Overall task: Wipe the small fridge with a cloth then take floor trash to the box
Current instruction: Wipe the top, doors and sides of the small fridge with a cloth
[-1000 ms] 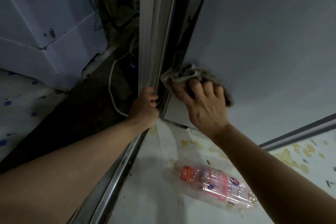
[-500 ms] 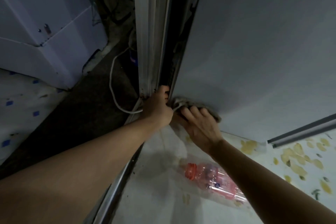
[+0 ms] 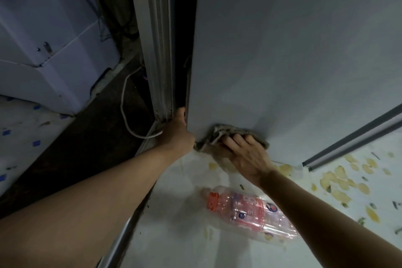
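The small fridge's pale grey side (image 3: 293,50) fills the upper right. My right hand (image 3: 243,152) presses a crumpled grey-brown cloth (image 3: 219,131) against the fridge's bottom edge, fingers spread over the cloth. My left hand (image 3: 179,130) grips the fridge's lower left corner, its fingers curled round the edge and mostly hidden in the dark gap. An empty clear plastic bottle (image 3: 250,213) with an orange cap and pink label lies on the floor below my right forearm.
A metal door frame (image 3: 156,39) stands just left of the fridge, with a white cable (image 3: 128,115) looping on the dark floor beside it. A white appliance (image 3: 43,50) stands at the left. The light floor (image 3: 348,180) at the right has a yellow leaf pattern.
My right hand slid the cloth down the fridge's side to its bottom edge, then a little to the right. My left hand moved down from the frame to the fridge's lower corner.
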